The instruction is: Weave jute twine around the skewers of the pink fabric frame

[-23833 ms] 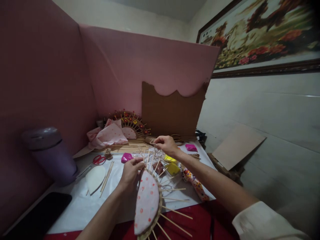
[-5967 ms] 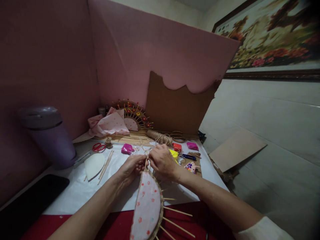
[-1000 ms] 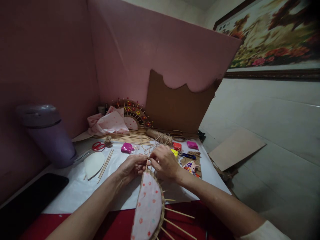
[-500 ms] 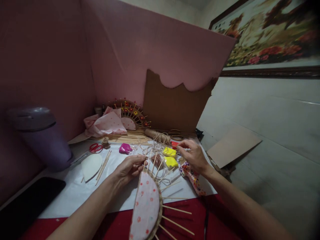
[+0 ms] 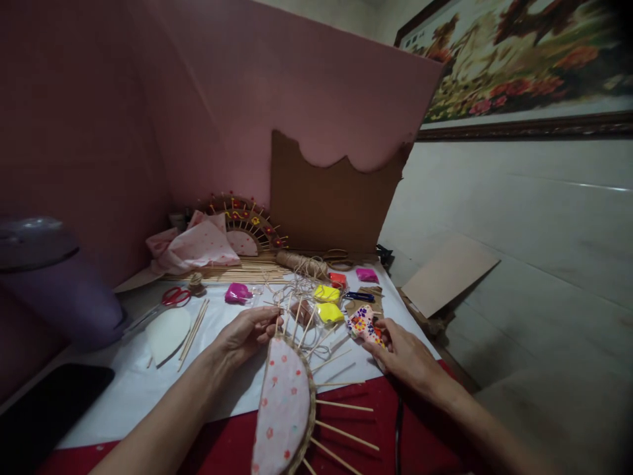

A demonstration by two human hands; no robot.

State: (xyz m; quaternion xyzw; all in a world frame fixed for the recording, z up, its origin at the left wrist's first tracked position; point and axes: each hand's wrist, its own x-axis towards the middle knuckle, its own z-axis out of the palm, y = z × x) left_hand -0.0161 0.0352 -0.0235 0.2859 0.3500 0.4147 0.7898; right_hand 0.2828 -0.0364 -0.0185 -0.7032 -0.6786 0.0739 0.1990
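My left hand (image 5: 246, 332) pinches the top edge of a half-round fan piece (image 5: 283, 412) covered in pink dotted cloth, with thin wooden sticks (image 5: 341, 432) radiating from its twine-wrapped rim. The piece stands on edge over the red table front. My right hand (image 5: 403, 353) rests low at the right, fingers closed on a colourful spotted object (image 5: 363, 324) lying on the white sheet. Loose twine (image 5: 302, 297) runs from the fan piece back to a twine spool (image 5: 297, 262).
On the white sheet (image 5: 148, 389) lie yellow clay packs (image 5: 327, 302), pink clay (image 5: 237, 293), red scissors (image 5: 173, 296), a white half-round cutout (image 5: 167, 326) and loose sticks. A finished fan (image 5: 244, 227), pink cloth (image 5: 192, 245), a purple flask (image 5: 49, 284), a dark phone (image 5: 47, 412) and cardboard (image 5: 329, 194) surround it.
My right hand left the top of the fan piece, swung out to the right and came down onto the spotted object. The left hand kept its hold. The view shifted slightly.
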